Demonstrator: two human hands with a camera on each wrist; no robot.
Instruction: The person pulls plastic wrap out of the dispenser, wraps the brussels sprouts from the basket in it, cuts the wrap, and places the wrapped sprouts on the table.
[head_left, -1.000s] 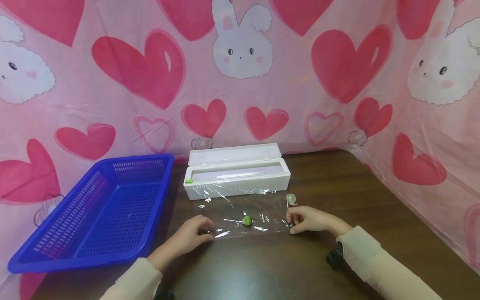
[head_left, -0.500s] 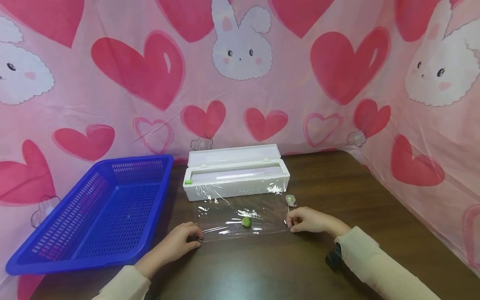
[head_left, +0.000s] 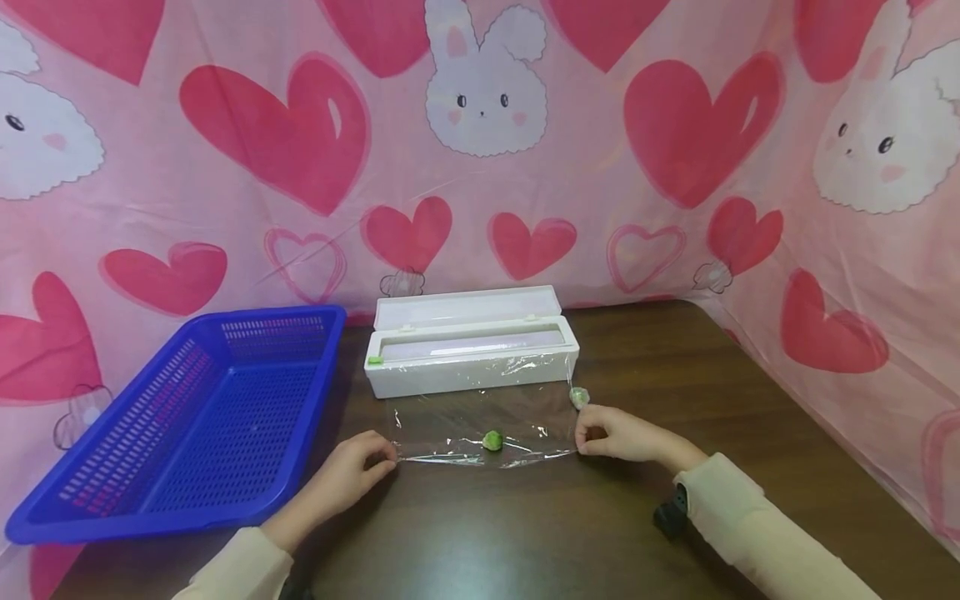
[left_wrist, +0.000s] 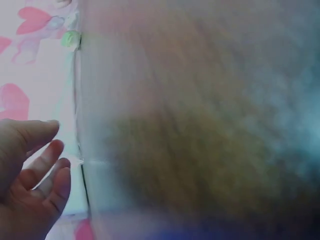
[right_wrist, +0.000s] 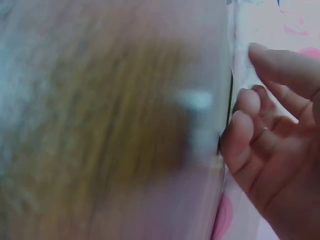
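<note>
A sheet of clear plastic wrap stretches forward from a white cling film dispenser with its lid raised. On the sheet, near its front edge, sits a green Brussels sprout. My left hand pinches the front left corner of the wrap between thumb and fingers. At the front right corner, my right hand pinches it too. Just behind the right hand lies a second sprout, which looks wrapped in film. Thumb and fingers face each other in both wrist views, around the left fingers and right fingers.
To the left stands a blue plastic basket with slotted walls. A green slider sits on the dispenser's left end. The brown wooden table meets a pink heart-patterned cloth at the back and right.
My left hand has moved left, onto the corner of the wrap, and then slightly back. The wrap's front edge has shifted back toward the dispenser. My right hand has moved slightly back.
</note>
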